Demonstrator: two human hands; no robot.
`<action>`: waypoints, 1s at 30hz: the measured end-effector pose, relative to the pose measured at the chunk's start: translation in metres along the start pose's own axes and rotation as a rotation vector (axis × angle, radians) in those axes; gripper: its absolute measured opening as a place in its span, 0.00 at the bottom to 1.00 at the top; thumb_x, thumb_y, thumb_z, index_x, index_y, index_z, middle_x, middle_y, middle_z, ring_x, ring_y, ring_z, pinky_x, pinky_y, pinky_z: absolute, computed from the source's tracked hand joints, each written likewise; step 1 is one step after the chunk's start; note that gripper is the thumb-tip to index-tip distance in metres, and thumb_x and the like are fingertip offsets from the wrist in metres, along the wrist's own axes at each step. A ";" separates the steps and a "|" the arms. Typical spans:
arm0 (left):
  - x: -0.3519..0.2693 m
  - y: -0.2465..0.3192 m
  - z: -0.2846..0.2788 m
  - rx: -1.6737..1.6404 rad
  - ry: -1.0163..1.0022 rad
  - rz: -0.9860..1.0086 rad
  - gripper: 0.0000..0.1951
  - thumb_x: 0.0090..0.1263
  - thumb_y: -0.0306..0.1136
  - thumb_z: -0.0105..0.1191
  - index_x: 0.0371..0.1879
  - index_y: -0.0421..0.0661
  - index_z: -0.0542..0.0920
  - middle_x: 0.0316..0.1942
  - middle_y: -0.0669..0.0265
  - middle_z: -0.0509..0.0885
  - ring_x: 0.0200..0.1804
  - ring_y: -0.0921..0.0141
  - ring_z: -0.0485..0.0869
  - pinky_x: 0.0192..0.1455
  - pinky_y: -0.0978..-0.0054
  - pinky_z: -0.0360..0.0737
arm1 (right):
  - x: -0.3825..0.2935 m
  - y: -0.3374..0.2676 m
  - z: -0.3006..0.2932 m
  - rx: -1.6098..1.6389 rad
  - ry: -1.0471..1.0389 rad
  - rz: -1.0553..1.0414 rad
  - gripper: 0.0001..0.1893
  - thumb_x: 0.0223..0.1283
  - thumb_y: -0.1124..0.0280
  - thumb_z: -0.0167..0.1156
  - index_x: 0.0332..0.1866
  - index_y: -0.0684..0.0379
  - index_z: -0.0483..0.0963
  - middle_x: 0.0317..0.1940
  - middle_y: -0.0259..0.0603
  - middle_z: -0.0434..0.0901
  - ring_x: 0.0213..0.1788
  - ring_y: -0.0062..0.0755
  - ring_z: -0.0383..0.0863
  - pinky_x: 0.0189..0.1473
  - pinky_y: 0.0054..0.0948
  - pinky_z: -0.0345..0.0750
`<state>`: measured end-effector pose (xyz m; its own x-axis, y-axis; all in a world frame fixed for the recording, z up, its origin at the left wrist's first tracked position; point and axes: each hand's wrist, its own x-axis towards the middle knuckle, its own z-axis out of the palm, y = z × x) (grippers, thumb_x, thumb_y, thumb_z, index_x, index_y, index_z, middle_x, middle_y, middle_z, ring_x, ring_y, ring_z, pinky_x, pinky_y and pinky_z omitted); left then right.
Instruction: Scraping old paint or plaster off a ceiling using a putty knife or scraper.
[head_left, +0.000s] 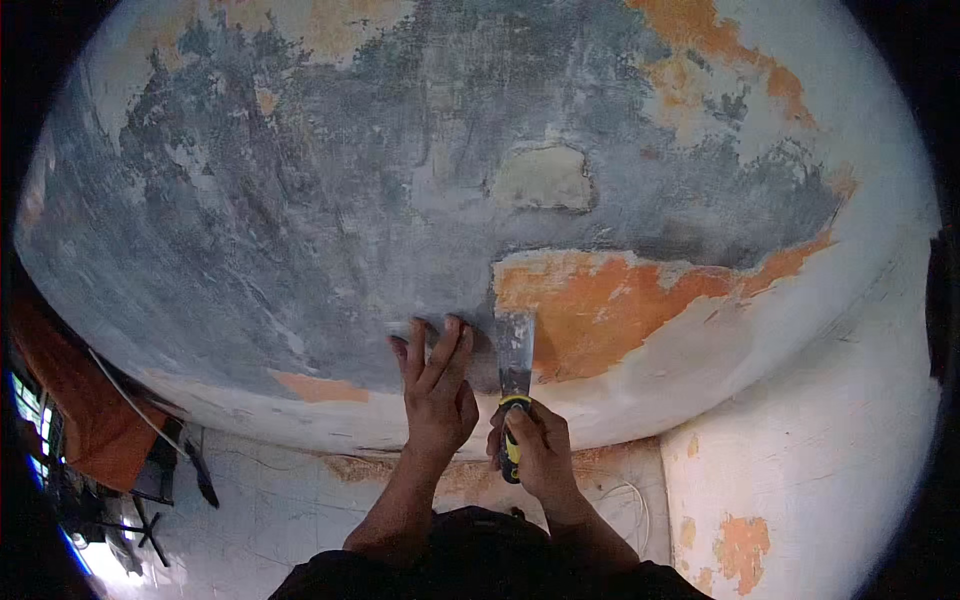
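A large plastered surface (352, 195) fills most of the view, grey over the middle with flaking white and orange areas. My left hand (439, 382) rests its fingertips on the grey coat, holding nothing, fingers somewhat apart. In my right hand (544, 446) is a putty knife (516, 364) with a black and yellow handle. Its metal blade, marked with white residue, points away from me. The blade tip lies by the lower left border of an exposed orange patch (592, 307), next to the grey coat. Above that patch sits a pale, rough-edged spot (546, 177).
At the lower left hang an orange-brown cloth (101, 405) and a pale rod or cable (135, 405) with a dark end. Dark, stand-like legs (150, 529) are beside a bright opening. A white wall (810, 480) with orange flaked spots borders the lower right.
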<state>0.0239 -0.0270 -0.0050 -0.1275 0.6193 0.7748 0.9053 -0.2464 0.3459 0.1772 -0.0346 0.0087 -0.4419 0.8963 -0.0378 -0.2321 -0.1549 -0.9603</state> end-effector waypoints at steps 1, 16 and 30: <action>0.001 0.001 -0.002 0.000 -0.005 -0.014 0.28 0.56 0.17 0.42 0.60 0.46 0.74 0.70 0.67 0.63 0.75 0.54 0.49 0.72 0.40 0.36 | -0.002 0.000 0.002 0.000 -0.001 0.003 0.16 0.68 0.59 0.50 0.37 0.66 0.71 0.20 0.41 0.75 0.20 0.24 0.75 0.22 0.24 0.74; -0.001 0.004 0.009 -0.017 -0.011 -0.006 0.30 0.52 0.16 0.38 0.58 0.43 0.75 0.67 0.61 0.67 0.73 0.48 0.51 0.72 0.41 0.37 | -0.002 0.028 -0.011 -0.018 0.029 0.037 0.18 0.70 0.56 0.49 0.40 0.64 0.71 0.23 0.37 0.76 0.21 0.22 0.74 0.24 0.23 0.72; -0.004 0.005 0.008 -0.001 0.007 -0.007 0.30 0.52 0.15 0.38 0.58 0.43 0.74 0.68 0.62 0.65 0.73 0.48 0.50 0.72 0.40 0.37 | -0.002 0.006 0.001 -0.044 0.016 -0.017 0.19 0.69 0.56 0.49 0.38 0.66 0.71 0.21 0.39 0.75 0.19 0.23 0.74 0.22 0.23 0.73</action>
<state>0.0318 -0.0247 -0.0103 -0.1368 0.6161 0.7757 0.9039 -0.2427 0.3521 0.1755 -0.0377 0.0029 -0.4245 0.9051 -0.0250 -0.2009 -0.1211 -0.9721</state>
